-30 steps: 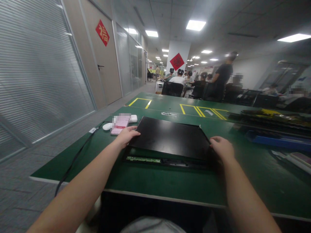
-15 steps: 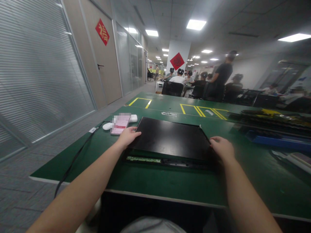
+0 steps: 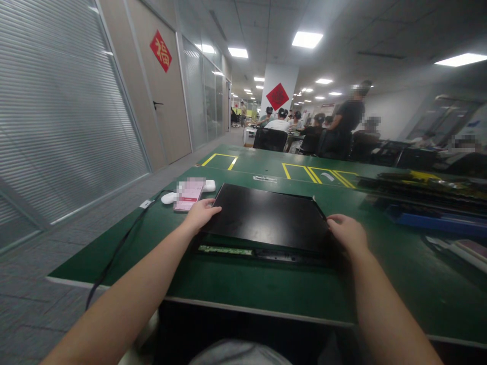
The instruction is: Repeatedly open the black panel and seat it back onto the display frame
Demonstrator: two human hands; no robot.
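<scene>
A flat black panel (image 3: pixel 268 215) lies on the green table (image 3: pixel 243 284), over a dark frame whose near edge shows a green circuit strip (image 3: pixel 224 250). My left hand (image 3: pixel 201 213) grips the panel's left edge, fingers curled onto its top. My right hand (image 3: pixel 348 234) grips the right edge, fingers wrapped over the side.
A pink phone (image 3: pixel 188 195) and two small white objects (image 3: pixel 168 197) lie left of the panel, with a black cable (image 3: pixel 117 248) running off the table. A blue tray (image 3: pixel 437 220) and stacked parts sit at right. Several people sit and stand at tables behind.
Almost nothing has moved; both hands stay on the panel's edges, and the left hand has shifted slightly along the left edge.
</scene>
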